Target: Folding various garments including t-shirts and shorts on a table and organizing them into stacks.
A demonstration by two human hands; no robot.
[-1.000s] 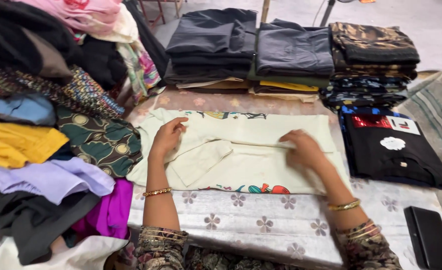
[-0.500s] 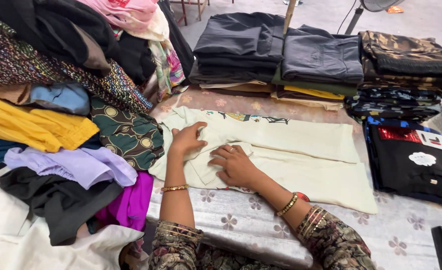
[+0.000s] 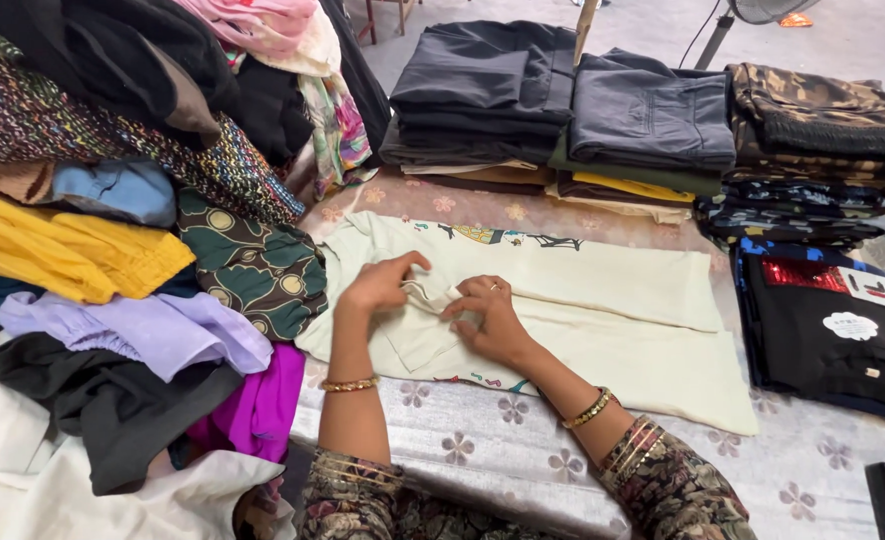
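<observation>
I see the cream garment [image 3: 603, 300] spread on the flowered table cover [image 3: 483, 440], just right of the heaped clothes pile [image 3: 113, 250]. My left hand [image 3: 378, 285] and right hand [image 3: 488, 315] both pinch its small sleeve flap, fingers curled. I judge this mid-fold; tucking that flap flat needs care.

I'm keeping both forearms angled inward, wrists bent down. My left hand [image 3: 378, 285] is pinching with thumb and forefinger, and my right hand [image 3: 491, 318] is curling its fingers close beside it, fingertips almost meeting.
</observation>
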